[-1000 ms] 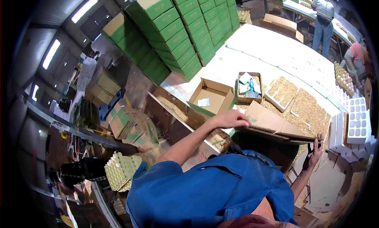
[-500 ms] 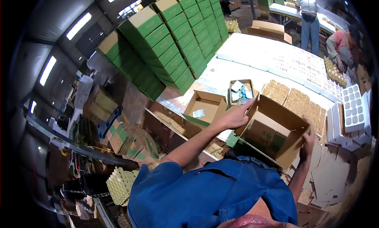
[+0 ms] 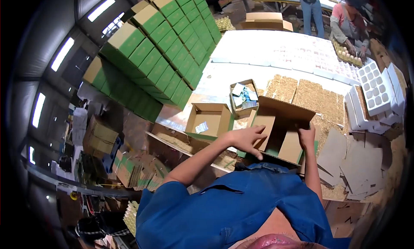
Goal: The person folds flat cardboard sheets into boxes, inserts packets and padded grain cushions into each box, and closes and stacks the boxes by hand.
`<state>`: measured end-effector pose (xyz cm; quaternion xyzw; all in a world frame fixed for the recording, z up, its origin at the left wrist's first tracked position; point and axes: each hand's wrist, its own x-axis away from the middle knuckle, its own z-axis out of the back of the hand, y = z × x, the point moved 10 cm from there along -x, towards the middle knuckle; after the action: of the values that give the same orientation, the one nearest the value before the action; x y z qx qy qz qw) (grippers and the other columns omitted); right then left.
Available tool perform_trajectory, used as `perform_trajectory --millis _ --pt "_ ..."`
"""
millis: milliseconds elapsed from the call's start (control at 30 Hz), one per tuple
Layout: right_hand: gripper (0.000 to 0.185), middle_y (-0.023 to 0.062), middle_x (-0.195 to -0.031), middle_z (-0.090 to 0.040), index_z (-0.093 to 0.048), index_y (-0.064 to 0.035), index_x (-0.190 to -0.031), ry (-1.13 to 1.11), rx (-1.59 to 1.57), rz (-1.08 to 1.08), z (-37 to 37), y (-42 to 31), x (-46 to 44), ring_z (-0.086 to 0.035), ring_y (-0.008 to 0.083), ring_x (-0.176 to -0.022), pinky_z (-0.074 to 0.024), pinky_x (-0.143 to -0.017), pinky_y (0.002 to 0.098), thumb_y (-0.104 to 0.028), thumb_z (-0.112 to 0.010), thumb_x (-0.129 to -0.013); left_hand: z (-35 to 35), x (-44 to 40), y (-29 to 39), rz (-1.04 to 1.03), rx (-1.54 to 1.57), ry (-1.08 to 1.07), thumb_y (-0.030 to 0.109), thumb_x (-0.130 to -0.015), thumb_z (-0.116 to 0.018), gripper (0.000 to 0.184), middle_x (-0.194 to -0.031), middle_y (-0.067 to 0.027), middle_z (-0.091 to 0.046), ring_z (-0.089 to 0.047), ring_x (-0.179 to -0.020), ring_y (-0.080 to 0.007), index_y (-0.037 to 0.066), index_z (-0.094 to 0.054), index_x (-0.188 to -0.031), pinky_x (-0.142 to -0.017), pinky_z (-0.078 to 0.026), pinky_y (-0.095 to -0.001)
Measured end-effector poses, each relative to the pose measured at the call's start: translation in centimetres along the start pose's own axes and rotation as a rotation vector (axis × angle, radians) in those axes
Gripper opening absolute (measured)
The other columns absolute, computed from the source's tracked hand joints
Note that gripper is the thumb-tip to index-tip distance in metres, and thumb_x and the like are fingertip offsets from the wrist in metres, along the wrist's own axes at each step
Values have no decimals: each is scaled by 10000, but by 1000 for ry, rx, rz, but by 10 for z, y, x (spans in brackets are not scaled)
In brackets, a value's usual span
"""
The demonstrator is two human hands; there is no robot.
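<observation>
A cardboard box [image 3: 288, 149] with flaps inside it stands against my front at the table's edge. Over its left side is my left hand [image 3: 249, 141], fingers spread. My right hand [image 3: 307, 137] wraps round the box's right wall near the far corner. To the left sits an open green-sided box [image 3: 208, 119] with a small printed packet [image 3: 201, 127] in it. Behind, a smaller box [image 3: 244, 93] holds blue and white packets.
Stacks of green boxes [image 3: 155, 55] rise at the back left. White foam trays [image 3: 276, 48] cover the far table. Straw-filled trays [image 3: 312, 96], upright white trays [image 3: 374, 87] and flat cardboard sheets [image 3: 362, 167] lie on the right. A co-worker [image 3: 347, 22] handles eggs beyond.
The box has been turned and lowered in front of me, and its inner flaps now show. My left hand has opened from its edge. The view has shifted to the right.
</observation>
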<state>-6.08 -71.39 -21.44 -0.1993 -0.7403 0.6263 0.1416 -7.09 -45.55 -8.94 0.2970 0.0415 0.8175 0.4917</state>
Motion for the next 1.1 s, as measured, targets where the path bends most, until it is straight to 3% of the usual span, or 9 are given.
perform_trajectory --millis 133,167,300,433,667,733,900,1033,1100 --pt "405 106 -1021 -689 -599 19 -1139 -7 198 11 -8 -27 -2 -644 191 -971 -504 -866 318 55 -650 -739 23 -10 -18 195 282 70 514 -673 -814 886 -1250 -250 -597 -581 -1185 -331 92 -507 -1390 -987 -472 -410" --pt "366 108 -981 -699 -627 20 -1096 26 277 0 1 -19 -9 -642 183 -949 -500 -863 310 21 -662 -732 46 -10 -27 206 164 359 550 -648 -812 841 -988 -233 -691 -675 -962 -351 114 -578 -1328 -880 -519 -432" --pt "401 110 -1081 -690 -639 19 -1175 -98 390 0 14 -25 -18 -628 175 -961 -483 -896 310 -151 -710 -818 24 -17 -67 298 170 829 444 -537 -915 1128 -1482 -201 -357 -412 -1326 -363 44 -376 -1444 -1058 -414 -427" --pt "540 123 -1223 -643 -540 3 -1340 -158 282 126 -8 -115 -33 -612 214 -1084 -471 -943 333 -284 -661 -899 -15 -23 -85 311 732 822 344 -629 -905 1210 -1514 -226 -347 -396 -1372 -325 47 -158 -1534 -1125 -334 -364" --pt "272 151 -1063 -708 -717 -8 -1044 -176 393 48 -32 -96 47 -673 182 -960 -521 -840 309 -216 -664 -878 -9 -22 -85 153 833 960 217 -679 -872 1123 -1440 -249 -438 -466 -1306 -324 87 -166 -1542 -1064 -409 -377" --pt "168 144 -1029 -705 -752 -72 -956 -14 539 438 -32 -106 92 -682 235 -954 -524 -861 319 -83 -692 -800 -20 -32 -81 202 889 797 210 -696 -861 1008 -1443 -244 -443 -469 -1313 -311 67 -284 -1511 -1072 -405 -372" --pt "392 87 -1143 -699 -690 -49 -1172 86 282 192 42 -90 87 -618 161 -1122 -498 -941 285 39 -630 -794 -14 -29 -87 201 750 834 180 -739 -829 801 -1442 -236 -454 -493 -1304 -291 33 -443 -1426 -1086 -393 -367" --pt "1045 167 -1584 -211 -157 -148 -1550 -336 580 -357 22 -31 128 -360 310 -1394 -408 -1106 366 54 -726 -697 -8 -29 -86 140 695 865 172 -761 -812 743 -1448 -236 -445 -492 -1306 -272 49 -473 -1411 -1063 -419 -359" --pt "1114 236 -1526 -304 -131 -41 -1537 -228 651 -78 7 -20 134 -373 344 -1382 -345 -1142 375 -75 -805 -651 -9 -30 -90 139 670 864 187 -770 -805 711 -1455 -237 -436 -494 -1303 -284 58 -496 -1396 -1058 -425 -374"
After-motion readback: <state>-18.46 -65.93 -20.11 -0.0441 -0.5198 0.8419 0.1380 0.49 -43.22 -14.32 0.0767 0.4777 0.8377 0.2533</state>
